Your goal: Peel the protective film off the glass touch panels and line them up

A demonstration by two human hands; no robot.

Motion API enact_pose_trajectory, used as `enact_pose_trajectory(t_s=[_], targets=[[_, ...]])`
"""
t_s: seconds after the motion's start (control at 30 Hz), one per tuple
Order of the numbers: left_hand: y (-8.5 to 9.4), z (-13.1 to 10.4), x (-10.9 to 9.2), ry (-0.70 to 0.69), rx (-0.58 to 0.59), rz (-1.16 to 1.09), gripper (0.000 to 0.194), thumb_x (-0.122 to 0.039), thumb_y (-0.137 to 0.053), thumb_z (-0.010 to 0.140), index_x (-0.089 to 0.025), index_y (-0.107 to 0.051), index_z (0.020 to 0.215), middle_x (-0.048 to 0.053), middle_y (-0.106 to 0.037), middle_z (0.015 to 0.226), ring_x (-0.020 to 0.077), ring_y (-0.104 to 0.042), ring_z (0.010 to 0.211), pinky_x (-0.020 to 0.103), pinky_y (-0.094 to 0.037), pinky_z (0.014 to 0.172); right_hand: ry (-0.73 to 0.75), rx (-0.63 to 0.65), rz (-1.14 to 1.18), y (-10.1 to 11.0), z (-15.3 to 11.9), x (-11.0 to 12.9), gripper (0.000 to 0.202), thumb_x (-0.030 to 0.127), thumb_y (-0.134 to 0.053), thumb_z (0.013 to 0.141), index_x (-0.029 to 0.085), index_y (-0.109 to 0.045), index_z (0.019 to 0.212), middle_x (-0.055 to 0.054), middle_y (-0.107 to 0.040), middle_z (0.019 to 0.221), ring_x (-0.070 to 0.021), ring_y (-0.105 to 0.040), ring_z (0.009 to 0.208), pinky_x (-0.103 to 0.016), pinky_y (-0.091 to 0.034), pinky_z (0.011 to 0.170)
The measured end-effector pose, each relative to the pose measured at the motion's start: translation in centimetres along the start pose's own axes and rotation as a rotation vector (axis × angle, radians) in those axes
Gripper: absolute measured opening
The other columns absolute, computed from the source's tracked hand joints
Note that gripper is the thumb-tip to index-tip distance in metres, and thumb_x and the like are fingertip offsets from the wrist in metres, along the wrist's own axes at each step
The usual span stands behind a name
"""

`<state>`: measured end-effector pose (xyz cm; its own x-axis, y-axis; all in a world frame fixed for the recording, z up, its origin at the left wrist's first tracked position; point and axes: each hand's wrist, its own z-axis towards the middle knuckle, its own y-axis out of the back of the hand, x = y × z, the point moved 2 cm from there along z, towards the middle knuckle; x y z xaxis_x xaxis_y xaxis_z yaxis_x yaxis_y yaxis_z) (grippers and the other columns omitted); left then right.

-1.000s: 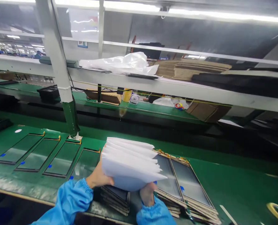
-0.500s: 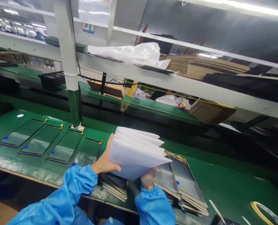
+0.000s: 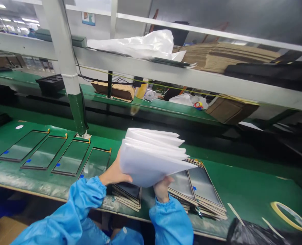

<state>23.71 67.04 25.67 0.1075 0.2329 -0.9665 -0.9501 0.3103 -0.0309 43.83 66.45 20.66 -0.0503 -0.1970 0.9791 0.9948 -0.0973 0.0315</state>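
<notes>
— While the long green bench (image 3: 242,190) runs under both hands, what is already laid out on it?

— Four flat glass panels (image 3: 56,156) lie side by side, off to the left of the grip. So I think that part is done.

— And what is left?

— Piles of glass panels (image 3: 199,190) sit right under the grip and a bit to its right. They look not yet spread out, so I guess plenty of work is left.

— What do the hands hold?

— A thick bunch of white sheets (image 3: 153,156), fanned out and lifted above the piles. The left hand (image 3: 114,173) grips its near left edge, fingers closed on it. The right hand (image 3: 162,187) pinches it from below.

— Anything small nearby?

— A ring of yellow tape (image 3: 290,217) lies well to the right of the grip.
</notes>
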Motion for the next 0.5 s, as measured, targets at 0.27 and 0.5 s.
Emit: enact_pose_trajectory(t_s=[0.27, 0.5], targets=[[0.3, 1.0, -1.6, 0.037, 0.037, 0.055, 0.108, -0.077, -0.07, 0.042, -0.01, -0.053, 0.126, 0.019, -0.061, 0.12, 0.0386, -0.052, 0.117, 0.049, -0.04, 0.101, -0.009, 0.019, 0.17, -0.5, 1.2, 2.3, 0.101, 0.096, -0.017, 0.063, 0.022, -0.063, 0.113, -0.013, -0.066, 0.105, -0.0336, -0.058, 0.108, -0.043, -0.052, 0.08], [0.9, 1.4, -1.6, 0.049, -0.039, 0.131, 0.103, -0.08, -0.07, 0.038, -0.01, -0.061, 0.112, 0.017, -0.067, 0.108, 0.0375, -0.057, 0.109, 0.049, -0.044, 0.098, 0.067, -0.011, 0.187, -1.3, 1.3, 3.1, 0.105, 0.096, -0.022, 0.062, 0.016, -0.059, 0.119, -0.015, -0.065, 0.107, -0.0328, -0.056, 0.111, -0.045, -0.05, 0.087]])
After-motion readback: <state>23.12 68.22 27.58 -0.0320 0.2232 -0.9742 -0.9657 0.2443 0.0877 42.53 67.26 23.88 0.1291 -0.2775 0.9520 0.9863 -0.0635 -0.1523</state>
